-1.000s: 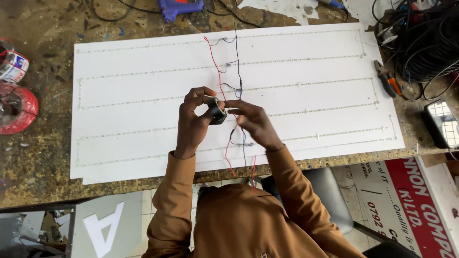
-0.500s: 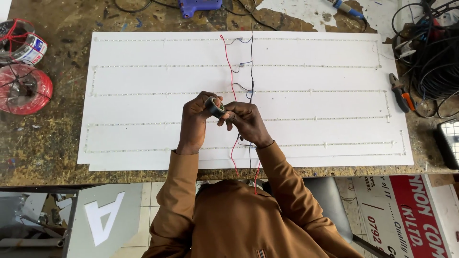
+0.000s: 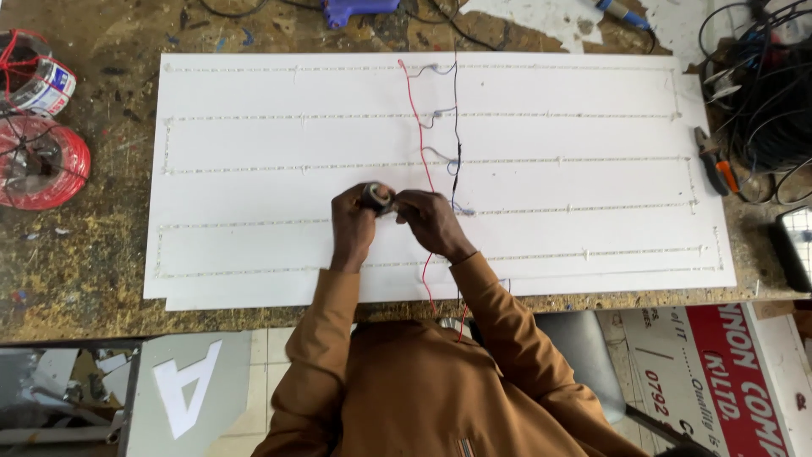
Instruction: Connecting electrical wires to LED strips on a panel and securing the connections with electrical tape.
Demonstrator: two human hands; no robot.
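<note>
Both hands meet over the middle of the white board (image 3: 254, 186), which lies flat on the worn counter (image 3: 101, 279). The left hand (image 3: 353, 227) has its grip closed around a small dark roll (image 3: 377, 197), probably tape, held just above the board surface. The right hand (image 3: 433, 222) touches the same roll from the other side, fingertips pinched at its edge; whether it pulls a strip free cannot be told.

The board carries five horizontal rows of small light strips (image 3: 550, 114). A red wire (image 3: 416, 118) runs from the top row down the board centre, passes under the right hand and drops over the near edge. A black wire (image 3: 456, 101) runs parallel just to its right, with short grey leads branching to the rows. The hands sit between the third and fourth rows, directly beside both wires.

Left of the board stand a red wire spool (image 3: 42, 165) and, above it, a second spool in a printed wrapper (image 3: 46, 80). At the far edge lies a blue tool (image 3: 355, 10). Right of the board, pliers with orange handles (image 3: 715, 161) lie beside a tangle of black cables (image 3: 770, 93).

The person wears brown sleeves. Below the counter edge, a grey panel with a white letter (image 3: 182, 389) and a red printed sign (image 3: 719, 372) rest near the floor.
</note>
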